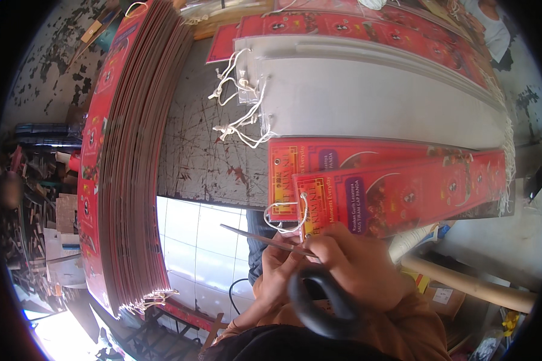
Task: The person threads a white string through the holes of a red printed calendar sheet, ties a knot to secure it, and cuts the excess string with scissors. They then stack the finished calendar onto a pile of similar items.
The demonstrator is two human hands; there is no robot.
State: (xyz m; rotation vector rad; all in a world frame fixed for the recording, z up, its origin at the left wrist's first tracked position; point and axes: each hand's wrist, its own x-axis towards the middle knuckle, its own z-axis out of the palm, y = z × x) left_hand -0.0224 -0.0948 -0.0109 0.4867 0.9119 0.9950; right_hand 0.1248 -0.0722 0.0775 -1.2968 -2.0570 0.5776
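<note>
My right hand is closed round a pair of scissors; their black handle loop hangs below it. A narrow metal blade sticks out to the left, across the fingers of my left hand. Those fingers are pinched at the lower left corner of a long red printed strip, where a white string loops through an eyelet. The exact grip is partly hidden. My right knuckles are against the strip's lower edge. Another red strip lies under it.
Grey-backed strips with knotted white strings lie beyond. A tall stack of red strips stands at left on the scratched grey table. A cardboard tube is at lower right. Another person sits at far right.
</note>
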